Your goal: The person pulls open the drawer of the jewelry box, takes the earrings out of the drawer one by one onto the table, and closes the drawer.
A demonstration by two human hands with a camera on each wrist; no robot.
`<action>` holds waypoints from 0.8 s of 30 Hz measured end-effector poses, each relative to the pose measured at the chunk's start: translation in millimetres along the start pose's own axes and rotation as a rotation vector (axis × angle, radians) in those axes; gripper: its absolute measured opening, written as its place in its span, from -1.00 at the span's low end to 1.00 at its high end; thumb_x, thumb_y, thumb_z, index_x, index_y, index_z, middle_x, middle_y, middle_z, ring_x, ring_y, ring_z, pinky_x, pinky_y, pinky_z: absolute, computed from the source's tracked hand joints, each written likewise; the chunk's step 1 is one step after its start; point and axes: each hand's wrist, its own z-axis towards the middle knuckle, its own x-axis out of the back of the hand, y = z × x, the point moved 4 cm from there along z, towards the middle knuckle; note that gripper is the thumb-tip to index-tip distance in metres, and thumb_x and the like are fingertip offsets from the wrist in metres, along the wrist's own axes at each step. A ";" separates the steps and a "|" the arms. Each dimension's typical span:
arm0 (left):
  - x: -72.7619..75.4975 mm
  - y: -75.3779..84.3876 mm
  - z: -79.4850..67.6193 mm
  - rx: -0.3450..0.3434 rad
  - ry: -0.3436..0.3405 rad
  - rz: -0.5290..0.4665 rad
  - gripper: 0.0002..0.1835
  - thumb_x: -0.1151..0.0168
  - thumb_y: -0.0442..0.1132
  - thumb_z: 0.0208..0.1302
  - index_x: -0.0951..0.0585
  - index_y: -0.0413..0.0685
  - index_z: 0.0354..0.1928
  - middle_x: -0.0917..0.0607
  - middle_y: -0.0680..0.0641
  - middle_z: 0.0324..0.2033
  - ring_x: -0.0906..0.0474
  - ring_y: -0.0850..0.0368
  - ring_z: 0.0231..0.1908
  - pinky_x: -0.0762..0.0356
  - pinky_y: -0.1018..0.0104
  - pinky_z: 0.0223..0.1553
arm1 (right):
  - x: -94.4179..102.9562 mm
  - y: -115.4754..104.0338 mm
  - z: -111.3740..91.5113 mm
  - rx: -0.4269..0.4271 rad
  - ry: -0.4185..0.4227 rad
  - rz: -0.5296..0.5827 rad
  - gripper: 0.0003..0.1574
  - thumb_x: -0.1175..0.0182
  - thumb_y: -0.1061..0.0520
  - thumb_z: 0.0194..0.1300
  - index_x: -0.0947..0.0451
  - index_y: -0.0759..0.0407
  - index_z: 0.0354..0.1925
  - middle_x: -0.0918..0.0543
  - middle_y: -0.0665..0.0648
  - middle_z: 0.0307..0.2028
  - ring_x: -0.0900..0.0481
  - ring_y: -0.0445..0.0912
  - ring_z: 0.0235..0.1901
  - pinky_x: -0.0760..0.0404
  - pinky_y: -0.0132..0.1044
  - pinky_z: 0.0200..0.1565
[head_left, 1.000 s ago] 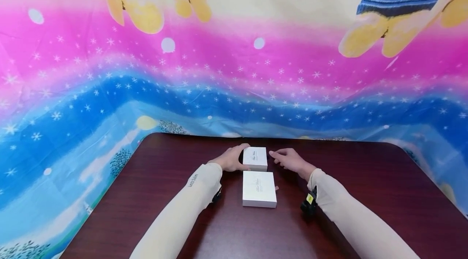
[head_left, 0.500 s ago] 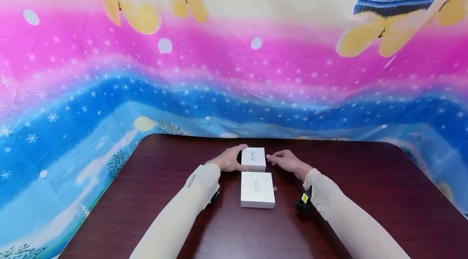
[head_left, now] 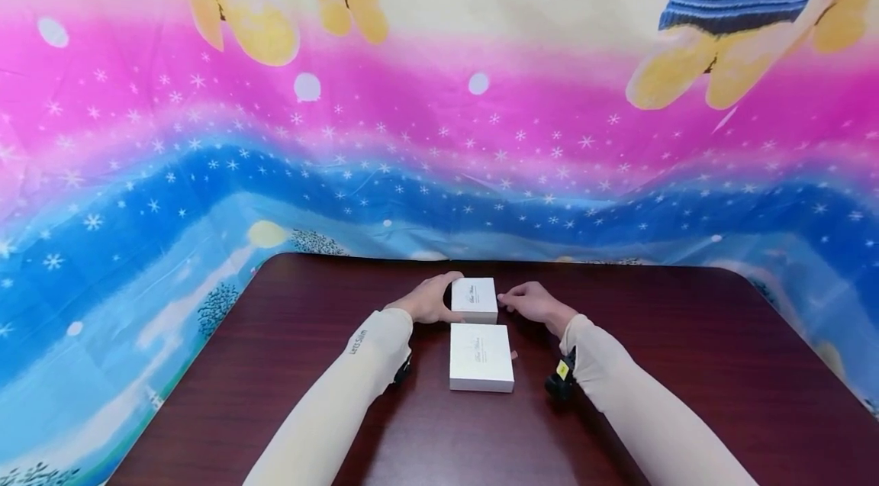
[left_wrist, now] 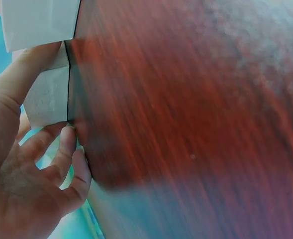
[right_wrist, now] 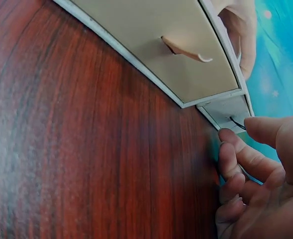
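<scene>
Two white drawer boxes with grey script on top lie one behind the other. In the head view my left hand (head_left: 429, 299) holds the far white box (head_left: 474, 297) from its left, thumb along the near side and fingers round the back. The left wrist view shows its fingertips (left_wrist: 66, 134) low against that box. My right hand (head_left: 538, 303) is at the same box's right face. There, in the right wrist view, thumb and index finger pinch a thin dark ribbon pull (right_wrist: 236, 122). The near white box (head_left: 481, 356) has a tan ribbon tab (right_wrist: 186, 51) on its right face.
A dark reddish-brown table (head_left: 309, 425) bears both boxes. Behind it hangs a printed cloth (head_left: 439, 127) with bears and snowflakes, down to the table's far edge. The near box stands between my forearms, close in front of the far one.
My right hand has come slightly left to the far box's right face and its fingers have closed at the ribbon. My left hand keeps its hold. The whole view has shifted a little.
</scene>
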 end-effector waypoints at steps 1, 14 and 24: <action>-0.2 -0.2 0.0 0.003 0.001 -0.001 -0.12 -0.51 -0.12 0.17 -0.29 -0.07 0.48 -0.53 -0.12 0.27 -0.45 -0.04 0.26 -0.36 -0.01 0.35 | -0.2 -0.3 0.2 -0.001 0.003 0.002 -0.58 -0.11 -0.04 0.51 -0.71 0.23 0.00 -0.65 0.16 -0.15 -0.47 -0.01 -0.12 -0.39 -0.15 -0.01; -1.3 -2.0 0.0 0.015 -0.004 -0.016 -0.12 -0.49 -0.18 0.19 -0.26 -0.05 0.50 -0.52 -0.13 0.28 -0.45 -0.06 0.26 -0.40 -0.03 0.31 | -3.0 -0.4 5.6 0.029 0.065 -0.003 -0.67 -0.16 0.05 0.47 -0.74 0.27 -0.16 -0.71 0.15 -0.23 -0.49 -0.03 -0.14 -0.37 -0.23 -0.07; -2.1 0.8 -1.6 0.018 -0.017 -0.015 -0.11 -0.47 -0.21 0.21 -0.23 -0.06 0.52 -0.50 -0.14 0.31 -0.44 -0.07 0.31 -0.39 -0.03 0.33 | -3.9 0.3 3.1 0.050 0.090 0.007 -0.71 -0.18 0.11 0.46 -0.75 0.27 -0.20 -0.76 0.20 -0.13 -0.51 -0.07 -0.24 -0.39 -0.29 -0.21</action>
